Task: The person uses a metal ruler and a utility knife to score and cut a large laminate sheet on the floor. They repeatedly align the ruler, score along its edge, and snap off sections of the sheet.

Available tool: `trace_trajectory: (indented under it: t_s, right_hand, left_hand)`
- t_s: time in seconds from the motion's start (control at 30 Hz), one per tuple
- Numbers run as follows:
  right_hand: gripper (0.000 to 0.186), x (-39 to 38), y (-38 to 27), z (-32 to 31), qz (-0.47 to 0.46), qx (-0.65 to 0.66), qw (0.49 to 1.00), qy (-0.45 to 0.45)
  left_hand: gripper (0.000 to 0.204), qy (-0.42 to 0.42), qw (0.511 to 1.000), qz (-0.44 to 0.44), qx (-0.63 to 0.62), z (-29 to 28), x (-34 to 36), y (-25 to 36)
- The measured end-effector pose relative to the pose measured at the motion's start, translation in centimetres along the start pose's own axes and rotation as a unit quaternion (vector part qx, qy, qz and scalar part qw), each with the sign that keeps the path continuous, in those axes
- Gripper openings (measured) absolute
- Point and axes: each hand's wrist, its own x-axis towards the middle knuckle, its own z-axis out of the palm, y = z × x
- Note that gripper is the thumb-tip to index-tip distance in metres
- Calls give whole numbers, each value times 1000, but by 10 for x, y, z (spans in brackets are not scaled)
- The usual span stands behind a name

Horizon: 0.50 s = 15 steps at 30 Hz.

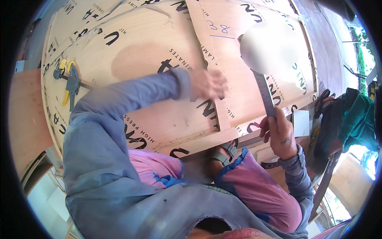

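My right hand [281, 134] is closed on the near end of a steel ruler [263, 91] with graduation marks, beyond the right front edge of a large plywood panel [155, 105]. The ruler slants away over the panel, and a pale blurred patch hides its far end. My left hand [209, 83] is reached across the middle of the panel, over a raised wooden strip [223, 113]. It is smeared by motion, its fingers look stretched out, and I see nothing in it. I cannot tell whether it touches the wood.
A black and yellow bar clamp [72, 83] lies at the panel's left side. Raised wooden battens [187, 144] border the panel. One sandalled foot [223, 154] is by the front edge. Another person in a green top [360, 117] is at the far right.
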Motion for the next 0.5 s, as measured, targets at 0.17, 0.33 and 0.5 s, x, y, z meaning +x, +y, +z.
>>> trace_trajectory:
  t_s: [0.17, 0.33, 0.5]
  right_hand:
    - [48, 16, -12, 8, -25, -30, 996, -83]
    - [65, 51, -25, 28, -205, -172, 960, -81]
    - [80, 90, -31, 39, -205, -252, 939, -114]
  left_hand:
    - [36, -23, 970, -159, 183, -46, -82, -118]
    - [63, -107, 952, -268, 103, -77, -76, -125]
    - [75, -191, 959, -179, 105, -61, -51, -116]
